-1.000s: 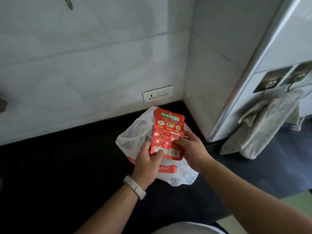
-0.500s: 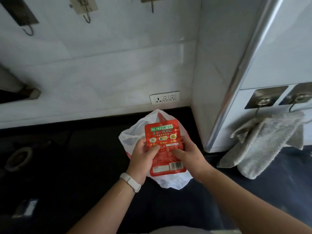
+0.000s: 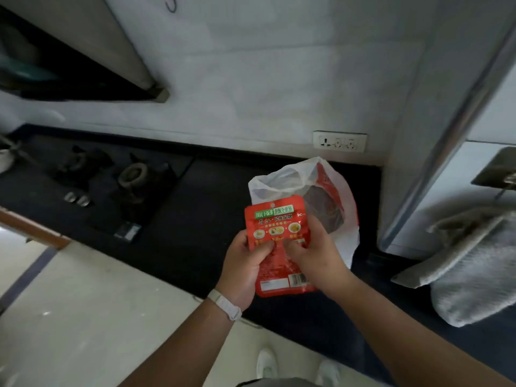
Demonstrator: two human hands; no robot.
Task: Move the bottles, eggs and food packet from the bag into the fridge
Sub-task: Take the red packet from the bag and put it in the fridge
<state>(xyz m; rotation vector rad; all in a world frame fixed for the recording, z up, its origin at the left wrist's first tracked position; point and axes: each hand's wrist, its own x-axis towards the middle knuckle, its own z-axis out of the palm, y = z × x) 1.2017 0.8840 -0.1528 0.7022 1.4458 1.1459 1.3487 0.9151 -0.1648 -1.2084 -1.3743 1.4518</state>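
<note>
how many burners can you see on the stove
2. One burner sits near the stove's right side, beside the knobs; the other burner is further left, dimmer in shadow. More may lie beyond the left edge of the picture.

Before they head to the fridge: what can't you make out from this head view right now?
- Contents of the white bag: one dark shape shows; bottles or eggs unconfirmed, the bag's plastic and the red packet cover them.
- Packet's small print: blurred.
- Fridge interior and door state: cut off by the right edge.
- Left hand and right hand cover the packet's middle.
</note>
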